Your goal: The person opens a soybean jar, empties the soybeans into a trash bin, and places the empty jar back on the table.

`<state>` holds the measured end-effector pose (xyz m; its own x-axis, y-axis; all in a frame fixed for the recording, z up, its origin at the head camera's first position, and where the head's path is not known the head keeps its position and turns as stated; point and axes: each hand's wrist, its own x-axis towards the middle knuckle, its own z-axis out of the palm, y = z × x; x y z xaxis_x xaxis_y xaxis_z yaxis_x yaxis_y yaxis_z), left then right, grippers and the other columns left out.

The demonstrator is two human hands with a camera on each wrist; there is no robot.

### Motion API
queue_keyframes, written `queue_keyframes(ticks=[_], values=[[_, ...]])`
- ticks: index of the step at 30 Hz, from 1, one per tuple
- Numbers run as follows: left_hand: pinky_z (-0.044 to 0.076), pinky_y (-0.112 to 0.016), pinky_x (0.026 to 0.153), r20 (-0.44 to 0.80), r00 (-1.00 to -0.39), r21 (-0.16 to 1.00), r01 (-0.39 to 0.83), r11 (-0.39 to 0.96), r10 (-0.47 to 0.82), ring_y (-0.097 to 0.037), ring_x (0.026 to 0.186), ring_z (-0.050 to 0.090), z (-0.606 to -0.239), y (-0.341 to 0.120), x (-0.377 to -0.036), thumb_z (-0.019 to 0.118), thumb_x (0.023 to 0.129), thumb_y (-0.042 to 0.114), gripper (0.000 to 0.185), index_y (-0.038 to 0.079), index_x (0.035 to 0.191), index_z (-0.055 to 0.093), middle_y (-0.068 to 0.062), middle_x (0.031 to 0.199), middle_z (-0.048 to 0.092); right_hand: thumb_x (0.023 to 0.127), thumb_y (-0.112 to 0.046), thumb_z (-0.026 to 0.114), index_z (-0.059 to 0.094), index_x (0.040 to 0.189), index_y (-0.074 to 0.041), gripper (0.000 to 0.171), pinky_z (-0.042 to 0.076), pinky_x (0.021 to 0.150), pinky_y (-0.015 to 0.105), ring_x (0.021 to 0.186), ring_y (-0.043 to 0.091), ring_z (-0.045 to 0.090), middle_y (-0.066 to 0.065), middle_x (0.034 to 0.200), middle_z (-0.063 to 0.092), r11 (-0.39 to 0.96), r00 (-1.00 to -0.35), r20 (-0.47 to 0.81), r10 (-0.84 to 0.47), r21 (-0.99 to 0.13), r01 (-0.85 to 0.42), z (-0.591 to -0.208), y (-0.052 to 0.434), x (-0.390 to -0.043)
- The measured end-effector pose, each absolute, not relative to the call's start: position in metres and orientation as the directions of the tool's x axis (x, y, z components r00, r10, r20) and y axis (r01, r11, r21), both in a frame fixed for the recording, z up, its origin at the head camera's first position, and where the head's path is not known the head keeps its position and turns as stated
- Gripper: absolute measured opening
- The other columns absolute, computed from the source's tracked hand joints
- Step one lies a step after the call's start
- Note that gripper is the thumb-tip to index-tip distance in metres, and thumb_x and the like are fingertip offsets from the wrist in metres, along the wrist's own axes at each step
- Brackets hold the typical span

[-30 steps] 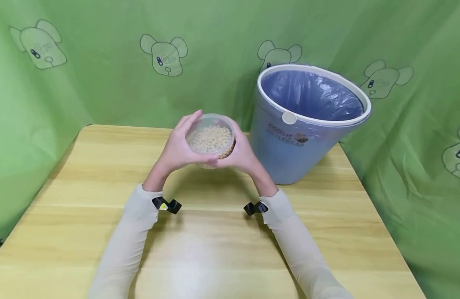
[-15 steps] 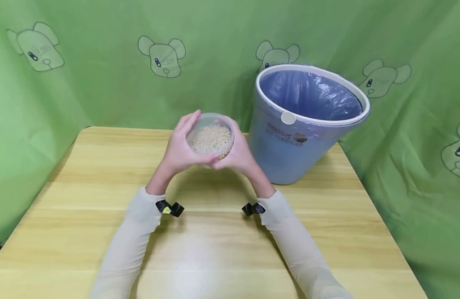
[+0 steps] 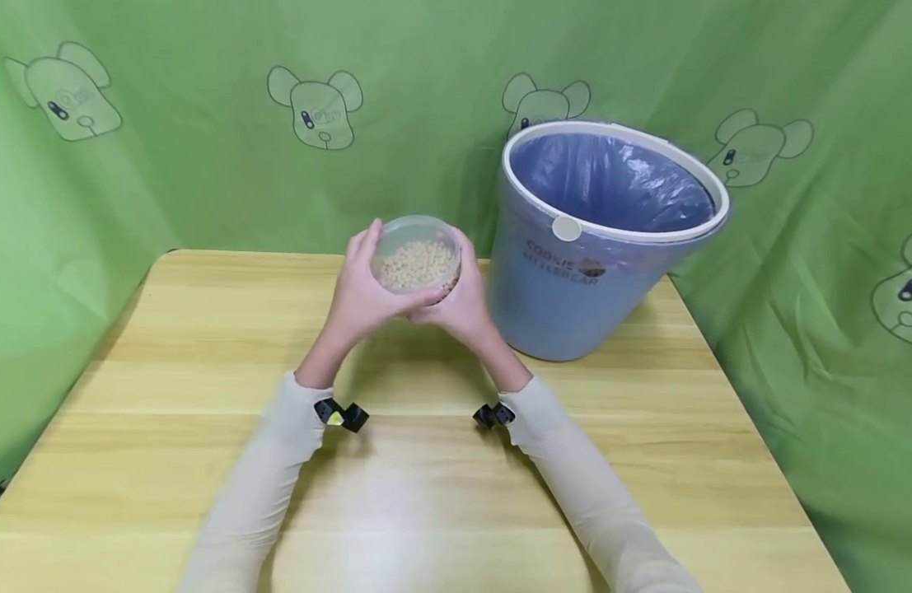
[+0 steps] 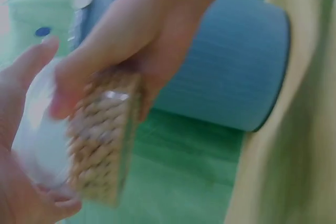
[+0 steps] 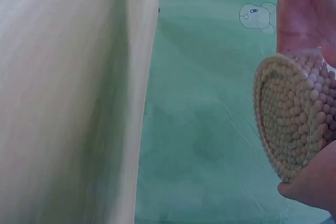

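A round clear plastic tub [image 3: 418, 268] full of small beige balls, like soybeans, is held up above the table in the head view. My left hand [image 3: 357, 288] grips its left side, with the thumb across the near side. From the other side my right hand [image 3: 465, 303] holds it, fingers wrapped around the wall. In the left wrist view the balls [image 4: 100, 145] show through the wall, blurred. The tub's base [image 5: 289, 119] faces the camera in the right wrist view. Whether a lid covers the tub, I cannot tell.
To the right of the hands stands a blue bin [image 3: 559, 305] with a white rim and a bluish plastic liner [image 3: 626, 177]. The wooden table [image 3: 404, 494] extends in front. A green cloth [image 3: 203, 165] with printed animal heads hangs behind and on both sides.
The tub has risen slightly and tipped a little in both hands. Both forearms have drawn slightly closer together. The bin stays in its place while the whole view shifts slightly.
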<state>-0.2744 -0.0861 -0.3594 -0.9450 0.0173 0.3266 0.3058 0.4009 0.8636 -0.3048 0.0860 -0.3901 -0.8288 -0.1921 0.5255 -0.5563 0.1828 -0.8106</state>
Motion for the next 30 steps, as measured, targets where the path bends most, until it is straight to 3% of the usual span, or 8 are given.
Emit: queue_keyframes(ticks=[3, 8, 12, 17, 30], values=[[0.035, -0.05, 0.122, 0.331, -0.935, 0.875, 0.355, 0.33, 0.127, -0.028, 0.145, 0.04, -0.355, -0.103, -0.279, 0.098, 0.064, 0.033, 0.127, 0.013, 0.163, 0.022, -0.009, 0.164, 0.031, 0.052, -0.01, 0.097, 0.033, 0.154, -0.006, 0.121, 0.039, 0.119, 0.044, 0.136, 0.029, 0.048, 0.017, 0.149, 0.048, 0.165, -0.825, 0.522, -0.214, -0.813, -0.558, -0.386, 0.088, -0.306], [0.027, -0.046, 0.127, 0.39, -0.857, 0.902, 0.43, 0.05, 0.337, -0.03, 0.147, 0.038, -0.358, -0.127, -0.289, 0.089, 0.068, 0.0, 0.117, 0.009, 0.162, 0.021, -0.01, 0.166, 0.032, 0.054, -0.01, 0.096, 0.035, 0.154, -0.007, 0.117, 0.042, 0.117, 0.044, 0.132, 0.027, 0.051, 0.015, 0.147, 0.051, 0.117, -0.824, 0.479, -0.302, -0.839, -0.531, -0.382, 0.093, -0.305], [0.035, -0.046, 0.123, 0.411, -0.808, 0.904, 0.422, -0.071, 0.423, -0.034, 0.142, 0.041, -0.359, -0.135, -0.293, 0.085, 0.066, -0.006, 0.115, 0.007, 0.161, 0.022, -0.013, 0.164, 0.035, 0.054, -0.014, 0.093, 0.036, 0.154, -0.007, 0.115, 0.044, 0.115, 0.046, 0.129, 0.028, 0.052, 0.016, 0.146, 0.051, 0.045, -0.807, 0.444, -0.389, -0.866, -0.498, -0.38, 0.096, -0.306], [0.046, -0.043, 0.114, 0.408, -0.805, 0.905, 0.419, -0.075, 0.43, -0.035, 0.134, 0.047, -0.356, -0.134, -0.293, 0.085, 0.064, -0.004, 0.112, 0.007, 0.16, 0.027, -0.016, 0.156, 0.043, 0.056, -0.019, 0.091, 0.035, 0.154, -0.007, 0.114, 0.044, 0.114, 0.048, 0.129, 0.029, 0.051, 0.018, 0.146, 0.05, 0.012, -0.786, 0.444, -0.43, -0.868, -0.497, -0.379, 0.096, -0.306], [0.043, -0.051, 0.115, 0.417, -0.861, 0.894, 0.446, 0.036, 0.289, -0.032, 0.133, 0.051, -0.355, -0.121, -0.285, 0.089, 0.067, 0.0, 0.107, 0.009, 0.157, 0.033, -0.011, 0.154, 0.048, 0.056, -0.012, 0.094, 0.035, 0.154, -0.008, 0.114, 0.042, 0.116, 0.045, 0.131, 0.027, 0.051, 0.015, 0.147, 0.05, 0.072, -0.826, 0.44, -0.352, -0.867, -0.492, -0.378, 0.095, -0.303]])
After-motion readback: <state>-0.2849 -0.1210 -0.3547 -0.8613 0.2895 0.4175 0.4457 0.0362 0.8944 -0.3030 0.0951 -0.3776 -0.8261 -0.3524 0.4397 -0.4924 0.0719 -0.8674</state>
